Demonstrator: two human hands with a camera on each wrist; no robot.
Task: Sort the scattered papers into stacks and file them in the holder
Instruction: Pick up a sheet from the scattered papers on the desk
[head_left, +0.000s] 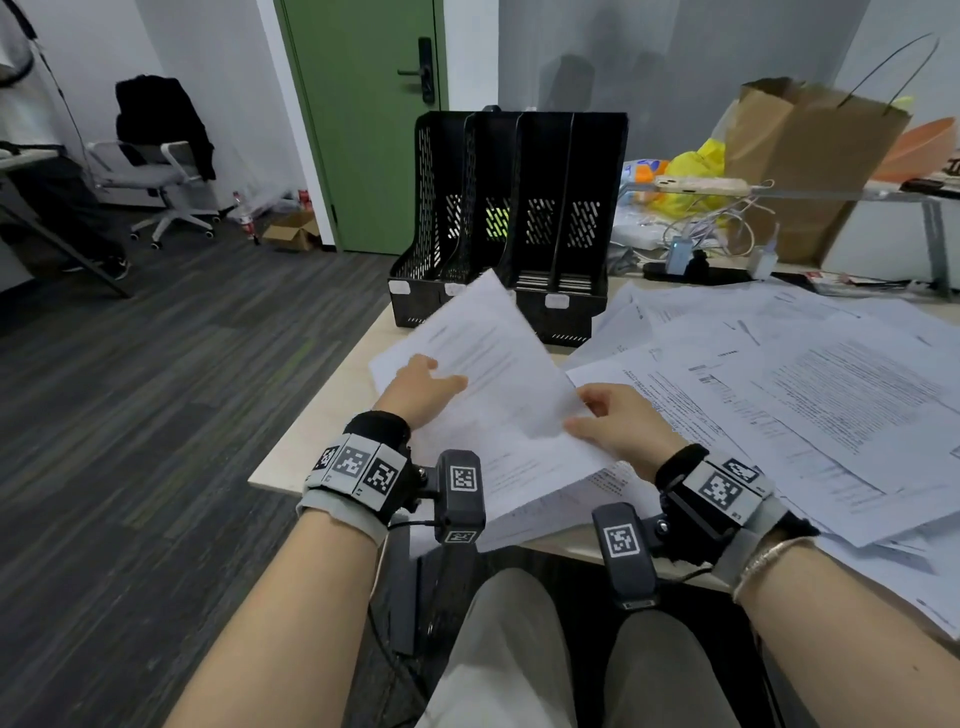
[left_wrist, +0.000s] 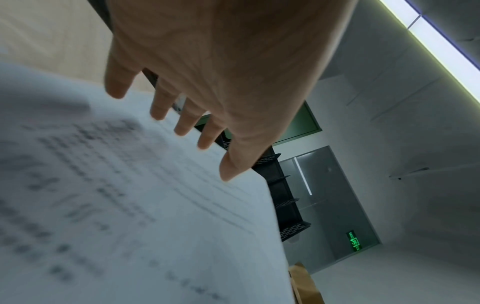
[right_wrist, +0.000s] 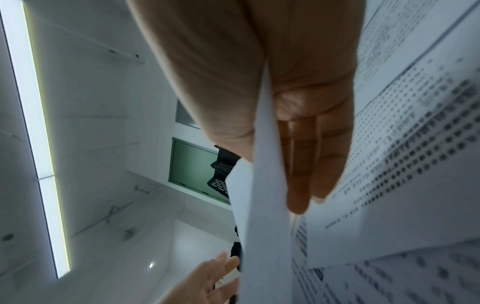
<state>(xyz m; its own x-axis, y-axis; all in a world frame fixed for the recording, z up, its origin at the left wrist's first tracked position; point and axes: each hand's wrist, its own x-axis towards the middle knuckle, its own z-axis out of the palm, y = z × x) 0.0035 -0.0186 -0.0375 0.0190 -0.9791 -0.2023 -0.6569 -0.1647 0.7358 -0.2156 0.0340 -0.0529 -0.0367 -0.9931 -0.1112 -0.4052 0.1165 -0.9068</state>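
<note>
A printed white sheet (head_left: 488, 364) is lifted at a tilt above the desk's left part, just in front of the black file holder (head_left: 509, 223). My right hand (head_left: 587, 415) pinches the sheet's right edge, thumb on top and fingers beneath; the right wrist view shows the sheet (right_wrist: 262, 205) edge-on between them. My left hand (head_left: 431, 374) lies open with straight, spread fingers on the sheet's left side. In the left wrist view those fingers (left_wrist: 182, 123) hover over the blurred sheet (left_wrist: 130, 195). Scattered papers (head_left: 779, 395) cover the desk to the right. The holder's slots look empty.
The beige desk (head_left: 332, 415) ends at its left edge beside my left wrist. Behind the papers are tangled cables with a charger (head_left: 685, 254), a yellow bag (head_left: 696, 166) and a brown paper bag (head_left: 810, 156). An office chair (head_left: 161, 176) and a green door (head_left: 363, 104) stand beyond.
</note>
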